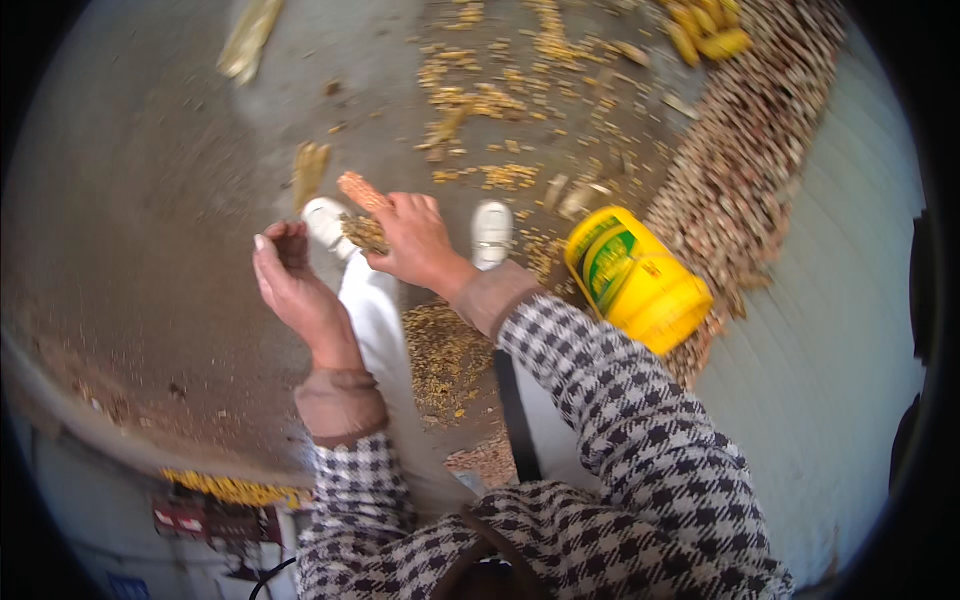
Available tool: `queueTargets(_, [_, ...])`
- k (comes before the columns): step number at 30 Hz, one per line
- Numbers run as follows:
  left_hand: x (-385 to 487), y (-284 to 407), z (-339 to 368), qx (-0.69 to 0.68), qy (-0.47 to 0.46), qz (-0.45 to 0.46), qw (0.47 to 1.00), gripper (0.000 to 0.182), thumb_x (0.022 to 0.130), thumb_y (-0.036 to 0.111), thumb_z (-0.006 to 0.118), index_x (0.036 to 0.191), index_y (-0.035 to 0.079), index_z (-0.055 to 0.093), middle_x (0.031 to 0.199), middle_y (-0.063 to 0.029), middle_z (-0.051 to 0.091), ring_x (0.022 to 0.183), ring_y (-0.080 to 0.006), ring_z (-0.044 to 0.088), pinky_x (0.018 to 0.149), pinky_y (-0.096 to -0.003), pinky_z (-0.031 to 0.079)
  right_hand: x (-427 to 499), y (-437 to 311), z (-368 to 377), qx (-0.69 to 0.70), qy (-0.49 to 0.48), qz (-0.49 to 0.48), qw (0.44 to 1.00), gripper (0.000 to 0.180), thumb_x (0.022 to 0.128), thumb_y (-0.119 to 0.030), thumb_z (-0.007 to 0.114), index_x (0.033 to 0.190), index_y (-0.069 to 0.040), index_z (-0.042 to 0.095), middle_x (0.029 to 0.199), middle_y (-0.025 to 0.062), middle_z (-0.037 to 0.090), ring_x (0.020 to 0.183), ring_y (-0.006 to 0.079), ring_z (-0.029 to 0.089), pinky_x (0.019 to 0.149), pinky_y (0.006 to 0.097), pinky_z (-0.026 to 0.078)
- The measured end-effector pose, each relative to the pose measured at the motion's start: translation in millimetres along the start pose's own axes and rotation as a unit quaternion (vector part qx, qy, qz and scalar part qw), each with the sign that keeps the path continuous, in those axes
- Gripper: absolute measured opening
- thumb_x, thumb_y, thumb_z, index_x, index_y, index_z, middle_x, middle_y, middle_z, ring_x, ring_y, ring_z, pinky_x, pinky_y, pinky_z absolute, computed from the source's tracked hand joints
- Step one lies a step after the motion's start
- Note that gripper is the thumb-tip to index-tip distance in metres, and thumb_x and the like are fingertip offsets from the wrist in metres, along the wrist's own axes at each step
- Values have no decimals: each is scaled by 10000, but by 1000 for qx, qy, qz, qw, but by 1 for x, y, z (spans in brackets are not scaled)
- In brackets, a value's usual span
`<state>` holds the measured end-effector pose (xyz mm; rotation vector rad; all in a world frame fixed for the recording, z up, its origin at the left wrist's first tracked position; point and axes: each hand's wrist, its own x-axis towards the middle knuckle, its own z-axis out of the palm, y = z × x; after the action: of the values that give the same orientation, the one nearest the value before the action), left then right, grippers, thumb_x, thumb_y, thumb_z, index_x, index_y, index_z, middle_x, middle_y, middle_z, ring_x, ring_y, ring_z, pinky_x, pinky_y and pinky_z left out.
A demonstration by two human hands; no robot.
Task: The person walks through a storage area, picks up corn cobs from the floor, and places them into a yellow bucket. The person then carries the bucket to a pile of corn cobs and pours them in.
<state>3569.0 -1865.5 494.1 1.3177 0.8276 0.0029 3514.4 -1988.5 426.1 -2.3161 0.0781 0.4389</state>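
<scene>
My right hand (420,238) holds a bare orange-pink corn cob (363,191), whose far end sticks out past my fingers. Below that cob, a brownish, rough clump (365,233) is also at the fingers of this hand; blur hides what exactly it is. To the left, my left hand (289,289) is raised with its fingers loosely curled and apart from the cob. I see nothing in it. Both hands are above the concrete floor, near my white shoes (493,229).
A yellow plastic bucket (645,285) lies tipped on its side at the right. Behind it, a long heap of bare cobs (739,150) runs along the wall (832,300). Loose corn kernels (487,101) and husk pieces (251,37) litter the floor. Yellow ears (705,30) lie at the top right.
</scene>
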Motion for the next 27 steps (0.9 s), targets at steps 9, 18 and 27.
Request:
queueTargets(9, [-154,-49,-14,361,-133,40,922,277,941,231,537,932,-37,604,878,-111,630,823,-174,564,779,-312,449,-331,115,-330,-100,328,234,910,220,732,-163,684,907,-54,610,752,94,600,700,225,591,630,346,459])
queueTargets(18, [-248,30,32,353,-242,68,901,244,964,207,508,910,-19,583,891,-79,630,842,-137,553,801,-286,448,-548,182,-418,-238,437,459,736,410,852,-306,654,1156,-42,583,1113,182,596,1021,322,573,859,396,453])
queueTargets(27, [-245,116,85,400,-312,102,856,251,951,223,538,899,-13,604,860,-62,621,839,-142,555,825,-294,448,-467,131,-222,61,374,566,732,308,826,-338,651,950,-57,672,944,162,650,900,326,616,795,397,482])
